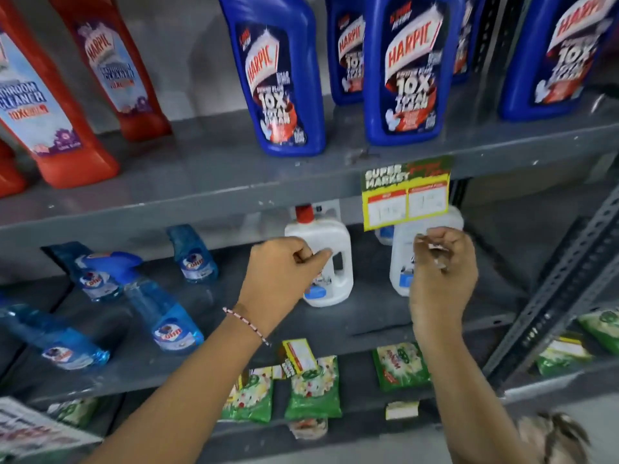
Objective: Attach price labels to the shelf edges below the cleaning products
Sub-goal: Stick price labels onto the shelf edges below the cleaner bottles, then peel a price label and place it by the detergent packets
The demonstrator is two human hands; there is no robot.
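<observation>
Price label figures blurred beyond reading; red bottles cut off at left edge.

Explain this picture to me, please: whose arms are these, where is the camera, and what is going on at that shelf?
No machine here: a person wears a camera on the head, looking down at their own arms. The left hand and right hand are closed just below a yellow and green price label stuck on the grey shelf edge. The right hand pinches something small and whitish; I cannot tell what. Blue Harpic bottles stand above the label, red ones further left. White jugs and blue spray bottles sit below.
</observation>
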